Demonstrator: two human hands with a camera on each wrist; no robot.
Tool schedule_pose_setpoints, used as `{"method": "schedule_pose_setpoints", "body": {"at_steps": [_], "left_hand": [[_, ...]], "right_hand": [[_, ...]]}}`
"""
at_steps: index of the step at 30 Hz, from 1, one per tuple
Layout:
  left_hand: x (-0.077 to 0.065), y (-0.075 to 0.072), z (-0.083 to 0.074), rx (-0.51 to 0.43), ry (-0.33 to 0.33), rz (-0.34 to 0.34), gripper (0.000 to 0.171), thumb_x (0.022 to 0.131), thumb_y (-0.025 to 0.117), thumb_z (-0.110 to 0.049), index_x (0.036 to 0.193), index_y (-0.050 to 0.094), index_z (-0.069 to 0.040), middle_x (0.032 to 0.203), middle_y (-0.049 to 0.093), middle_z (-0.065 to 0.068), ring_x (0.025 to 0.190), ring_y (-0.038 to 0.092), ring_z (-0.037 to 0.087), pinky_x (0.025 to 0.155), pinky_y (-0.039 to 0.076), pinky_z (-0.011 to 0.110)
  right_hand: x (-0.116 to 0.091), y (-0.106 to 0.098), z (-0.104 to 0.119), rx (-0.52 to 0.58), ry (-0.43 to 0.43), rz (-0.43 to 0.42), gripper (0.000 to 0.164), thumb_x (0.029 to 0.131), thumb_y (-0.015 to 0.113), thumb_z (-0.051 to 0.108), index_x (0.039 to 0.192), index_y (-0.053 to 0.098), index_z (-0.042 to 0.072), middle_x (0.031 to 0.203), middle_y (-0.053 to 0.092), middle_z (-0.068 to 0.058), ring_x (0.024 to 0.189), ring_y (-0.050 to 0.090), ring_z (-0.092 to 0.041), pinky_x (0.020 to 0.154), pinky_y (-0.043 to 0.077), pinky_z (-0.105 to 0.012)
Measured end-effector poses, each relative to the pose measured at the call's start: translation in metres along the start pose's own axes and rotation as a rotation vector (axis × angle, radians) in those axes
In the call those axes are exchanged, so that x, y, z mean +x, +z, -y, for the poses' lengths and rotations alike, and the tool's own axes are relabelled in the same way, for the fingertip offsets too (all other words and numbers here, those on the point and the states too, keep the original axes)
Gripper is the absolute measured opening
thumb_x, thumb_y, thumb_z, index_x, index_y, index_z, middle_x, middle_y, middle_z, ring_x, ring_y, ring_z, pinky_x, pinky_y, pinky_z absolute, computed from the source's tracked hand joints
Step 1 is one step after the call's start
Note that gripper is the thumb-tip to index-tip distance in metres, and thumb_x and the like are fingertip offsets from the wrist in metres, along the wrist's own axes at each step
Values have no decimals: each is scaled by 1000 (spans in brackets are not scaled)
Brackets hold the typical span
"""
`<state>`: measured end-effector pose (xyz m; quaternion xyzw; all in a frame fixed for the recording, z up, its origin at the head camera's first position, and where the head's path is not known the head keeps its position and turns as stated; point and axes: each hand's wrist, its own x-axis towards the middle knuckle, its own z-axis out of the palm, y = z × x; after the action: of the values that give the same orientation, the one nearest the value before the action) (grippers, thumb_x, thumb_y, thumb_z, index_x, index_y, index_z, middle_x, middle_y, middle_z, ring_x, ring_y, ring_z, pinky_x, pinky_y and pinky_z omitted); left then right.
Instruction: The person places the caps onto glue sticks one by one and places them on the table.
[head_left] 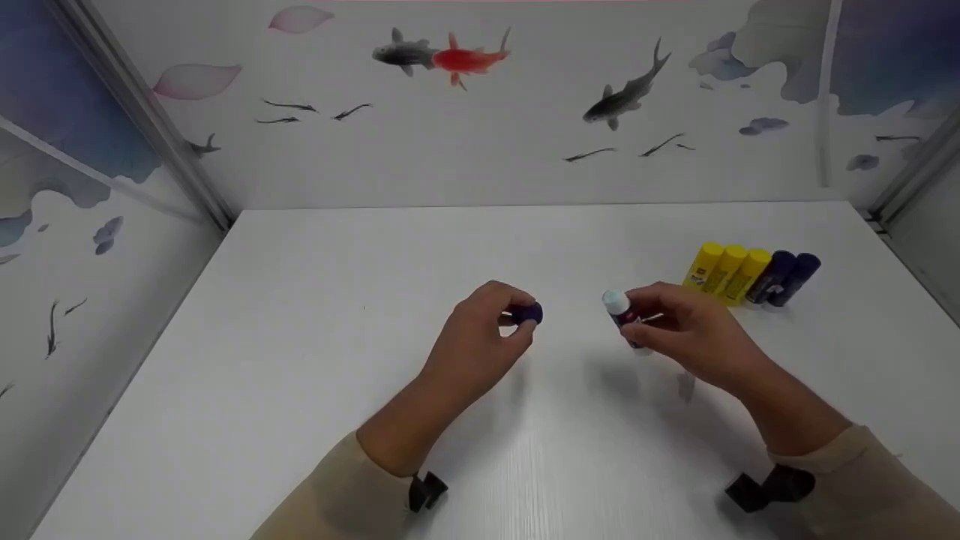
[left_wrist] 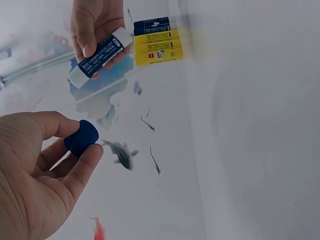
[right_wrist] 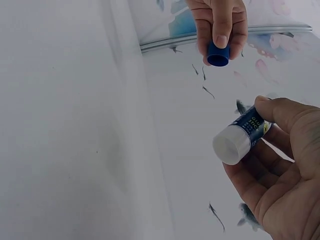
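Note:
Between thumb and fingers my left hand (head_left: 480, 337) pinches a dark blue glue stick cap (left_wrist: 82, 138), held off the glue stick. In the right wrist view the hollow end of the cap (right_wrist: 218, 56) shows. My right hand (head_left: 694, 330) grips an uncapped glue stick (right_wrist: 245, 135) by its dark blue label, tilted, with its white end bare. Both hands are above the white table, a short gap apart. Beyond my right hand lie several capped glue sticks in a row: yellow ones (head_left: 726, 271) and two dark blue ones (head_left: 784, 277).
The white table (head_left: 300, 300) spreads under both hands. A back wall (head_left: 480, 142) with printed fish rises at its far edge, and a side panel (head_left: 90, 285) stands along the left. Black wrist mounts (head_left: 772, 487) sit by both sleeves.

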<state>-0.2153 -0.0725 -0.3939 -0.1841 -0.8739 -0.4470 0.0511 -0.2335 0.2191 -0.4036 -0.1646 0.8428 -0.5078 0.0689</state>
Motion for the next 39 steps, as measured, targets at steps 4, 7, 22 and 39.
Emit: {"method": "schedule_pose_setpoints", "body": {"at_steps": [4, 7, 22, 39], "left_hand": [[0, 1, -1, -14, 19, -8, 20, 98, 70, -9, 119, 69, -10, 118, 68, -1, 110, 69, 12, 97, 58, 24], [-1, 2, -3, -33, 34, -4, 21, 98, 70, -8, 119, 69, -10, 118, 68, 0, 110, 69, 12, 97, 57, 22], [-5, 4, -11, -98, 44, 46, 25, 98, 73, -11, 123, 70, -13, 120, 70, -1, 113, 69, 10, 99, 57, 22], [-8, 10, -13, -248, 44, 127, 23, 97, 74, -13, 120, 70, -15, 118, 69, -5, 110, 70, 5, 98, 58, 24]], "right_hand": [[-2, 2, 2, -16, -38, 8, 31, 97, 75, 21, 127, 70, 20, 118, 67, -6, 104, 72, -22, 85, 63, -26], [-3, 3, 3, -49, -68, 7, 30, 97, 75, 21, 126, 71, 24, 117, 68, -2, 104, 71, -21, 85, 62, -24], [-4, 11, 5, -136, -178, 20, 33, 94, 78, 16, 124, 72, 30, 111, 69, 8, 103, 68, -12, 93, 57, -18], [-5, 20, 3, -162, -268, 85, 35, 92, 80, 14, 123, 73, 29, 108, 70, 10, 99, 67, -12, 90, 59, -22]]}}
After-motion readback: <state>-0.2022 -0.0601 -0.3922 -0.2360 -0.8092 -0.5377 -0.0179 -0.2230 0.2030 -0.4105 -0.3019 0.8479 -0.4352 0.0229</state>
